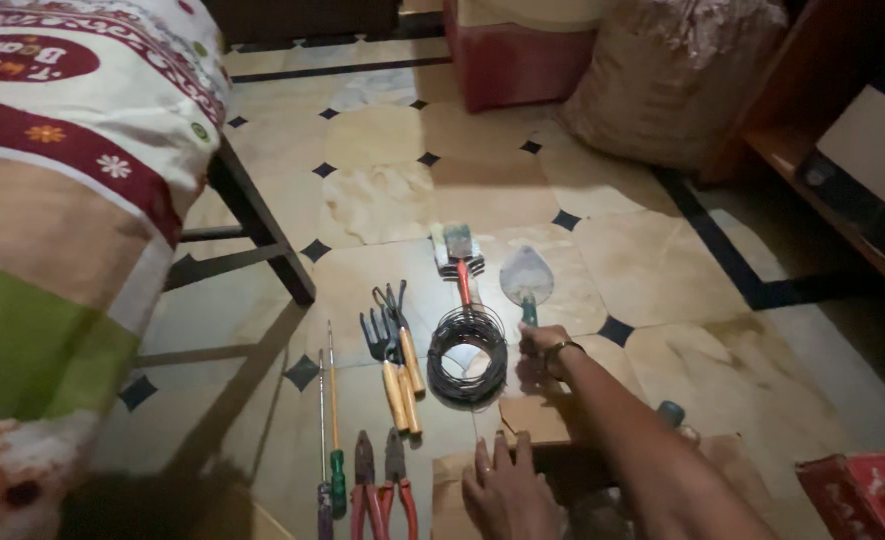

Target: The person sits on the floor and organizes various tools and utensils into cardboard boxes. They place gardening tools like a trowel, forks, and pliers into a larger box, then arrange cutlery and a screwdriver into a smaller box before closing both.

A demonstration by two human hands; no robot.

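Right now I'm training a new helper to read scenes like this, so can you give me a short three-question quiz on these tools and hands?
1. True or false: the right hand grips the handle of the trowel.
2. Which lies between the garden forks and the trowel?
A. pliers
B. coil of wire
C. screwdrivers
3. What does the left hand rest flat on?

Key
1. True: it closes on the trowel's handle, with the blade pointing away from the person.
2. B. The pliers and screwdrivers lie to the left, nearer the person.
3. A piece of cardboard on the tiled floor.
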